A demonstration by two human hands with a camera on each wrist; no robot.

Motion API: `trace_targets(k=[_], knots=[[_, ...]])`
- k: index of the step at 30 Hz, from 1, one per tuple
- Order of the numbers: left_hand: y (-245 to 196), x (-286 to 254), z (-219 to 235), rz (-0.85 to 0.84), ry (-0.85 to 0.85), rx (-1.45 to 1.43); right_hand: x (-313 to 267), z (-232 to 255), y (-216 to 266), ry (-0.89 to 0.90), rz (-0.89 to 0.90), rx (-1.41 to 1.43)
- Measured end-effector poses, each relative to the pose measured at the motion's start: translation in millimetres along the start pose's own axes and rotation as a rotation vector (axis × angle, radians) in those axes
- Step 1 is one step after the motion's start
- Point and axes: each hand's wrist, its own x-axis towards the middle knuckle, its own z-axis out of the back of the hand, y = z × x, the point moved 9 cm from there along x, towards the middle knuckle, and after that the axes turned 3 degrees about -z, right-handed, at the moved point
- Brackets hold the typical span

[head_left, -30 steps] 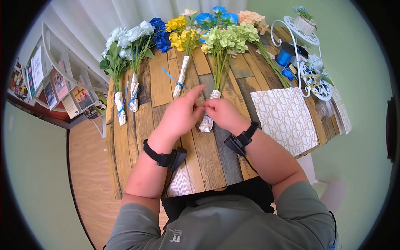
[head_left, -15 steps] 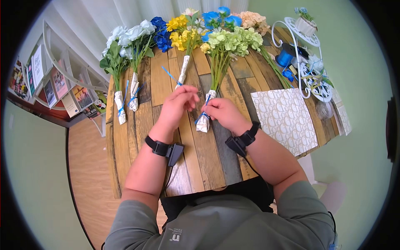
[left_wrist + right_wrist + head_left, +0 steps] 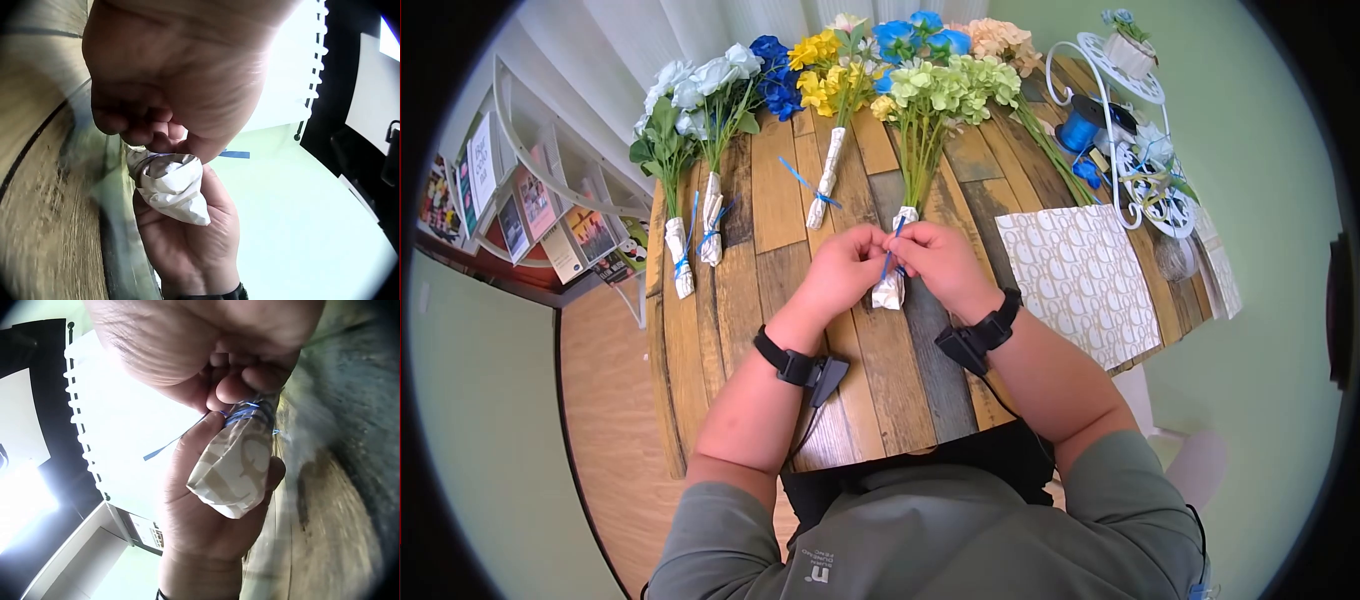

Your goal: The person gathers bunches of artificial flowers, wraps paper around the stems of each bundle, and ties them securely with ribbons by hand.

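A bouquet of pale green flowers [image 3: 955,88] lies on the wooden table, its stem ends wrapped in patterned white paper [image 3: 888,293]. Blue ribbon [image 3: 242,414] is wound several times round that paper, and a loose end sticks out in the right wrist view. My left hand [image 3: 843,268], on the left side of the wrap, pinches the ribbon with curled fingers. From the other side my right hand [image 3: 948,268] pinches the ribbon too, thumb and fingertips meeting those of the left. In the left wrist view the crumpled paper end [image 3: 172,187] shows between both hands; fingers hide the tie itself.
Left of my hands lie wrapped bouquets of yellow [image 3: 830,85] and pale blue flowers [image 3: 725,80]. A sheet of patterned paper [image 3: 1080,285] is to the right. Beyond it are a white metal stand [image 3: 1112,150] and a blue ribbon spool [image 3: 1080,135].
Half a second ago my left hand was drawn off to the left with loose fingers; now it is back at the wrap, pinching the ribbon. My right hand has stayed there throughout.
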Motion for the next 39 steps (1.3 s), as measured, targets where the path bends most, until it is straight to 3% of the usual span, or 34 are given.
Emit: trace_targets(k=[5, 9, 11, 17, 21, 26, 30, 32, 39], knots=[[-6, 0, 7, -0.108, -0.123, 0.026, -4, -2, 3, 0.009, -0.024, 0.058], [-16, -3, 7, -0.089, -0.113, 0.01, -6, -4, 9, 0.015, -0.04, 0.116], [-12, -6, 3, 0.048, -0.042, -0.143, -4, -4, 5, 0.036, -0.056, 0.134], [-7, -8, -3, 0.115, 0.104, -0.463, -2, -7, 0, 0.141, -0.078, 0.139], [-13, -8, -5, 0.078, 0.144, -0.304, -3, -7, 5, 0.156, -0.077, 0.023], [-13, -7, -1, 0.043, 0.064, -0.217, 0, -7, 6, 0.168, -0.021, -0.023], [-14, -7, 2, 0.038, 0.03, -0.214, -1, -7, 16, 0.148, 0.013, -0.029], [-7, -6, 1, 0.079, 0.053, -0.422, -2, -8, 17, 0.164, -0.01, -0.014], [-11, -9, -5, 0.092, 0.144, -0.368, -1, -7, 10, 0.218, -0.011, -0.037]])
